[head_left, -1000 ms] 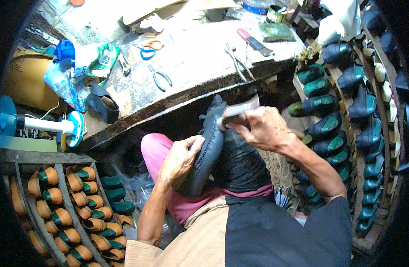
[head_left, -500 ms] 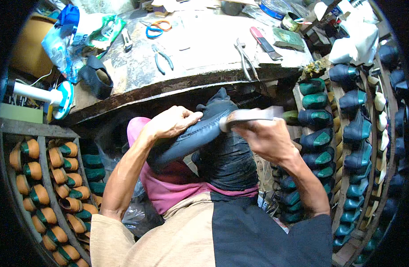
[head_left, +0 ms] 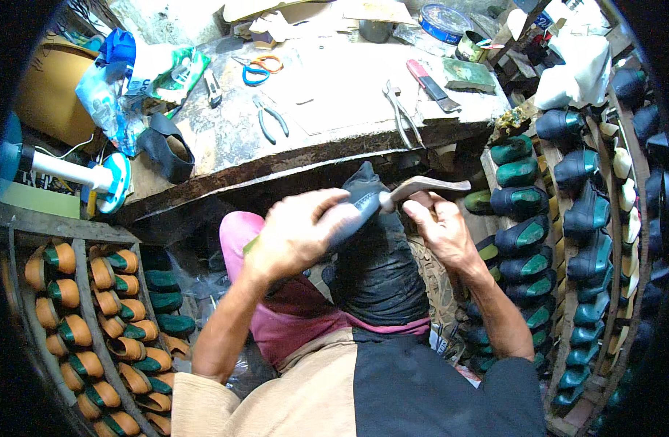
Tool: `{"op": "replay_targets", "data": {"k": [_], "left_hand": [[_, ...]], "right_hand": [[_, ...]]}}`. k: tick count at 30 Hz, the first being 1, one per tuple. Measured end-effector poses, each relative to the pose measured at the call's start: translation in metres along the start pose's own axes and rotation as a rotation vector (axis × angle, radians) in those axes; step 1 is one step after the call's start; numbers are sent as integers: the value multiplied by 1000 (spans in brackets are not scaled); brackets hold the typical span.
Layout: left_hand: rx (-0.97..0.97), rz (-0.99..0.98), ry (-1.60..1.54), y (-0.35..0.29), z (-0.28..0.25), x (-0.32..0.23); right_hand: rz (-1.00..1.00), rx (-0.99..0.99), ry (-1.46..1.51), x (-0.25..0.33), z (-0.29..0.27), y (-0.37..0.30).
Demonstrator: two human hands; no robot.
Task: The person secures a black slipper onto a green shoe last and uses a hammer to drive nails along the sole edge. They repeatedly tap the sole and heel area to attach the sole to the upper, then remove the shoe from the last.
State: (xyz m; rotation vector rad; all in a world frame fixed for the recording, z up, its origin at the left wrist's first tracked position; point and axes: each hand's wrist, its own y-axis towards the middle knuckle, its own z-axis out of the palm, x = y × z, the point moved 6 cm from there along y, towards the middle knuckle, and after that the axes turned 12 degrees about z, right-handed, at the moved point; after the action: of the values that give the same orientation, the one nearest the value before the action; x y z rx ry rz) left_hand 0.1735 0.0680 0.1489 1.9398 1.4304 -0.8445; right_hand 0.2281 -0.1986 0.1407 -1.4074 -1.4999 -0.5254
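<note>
This is a shoemaker's workshop. A worn, stained bench (head_left: 334,109) carries hand tools: pliers (head_left: 270,120), pincers (head_left: 398,113), orange-handled scissors (head_left: 258,67), a knife (head_left: 430,84) and tins (head_left: 445,22) among scraps of paper. Racks on both sides hold rows of shoes on green lasts, tan ones (head_left: 94,306) to the left and dark ones (head_left: 567,218) to the right, and a dark shoe upper (head_left: 367,200) is being worked below the bench edge.
</note>
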Motion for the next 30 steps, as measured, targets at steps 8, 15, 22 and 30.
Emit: {"op": "replay_targets", "data": {"k": [8, 15, 22, 30], "left_hand": [[-195, 106, -32, -2, -10, -36], [-447, -9, -555, -101, -59, -11], [-468, -25, -483, -153, -25, 11], [-495, -33, -409, -159, -23, 4]], "right_hand": [[631, 249, 611, -99, 32, -36], [463, 233, 446, -86, 34, -27], [-21, 383, 268, 43, 53, -52], [-562, 292, -328, 101, 89, -58]]}}
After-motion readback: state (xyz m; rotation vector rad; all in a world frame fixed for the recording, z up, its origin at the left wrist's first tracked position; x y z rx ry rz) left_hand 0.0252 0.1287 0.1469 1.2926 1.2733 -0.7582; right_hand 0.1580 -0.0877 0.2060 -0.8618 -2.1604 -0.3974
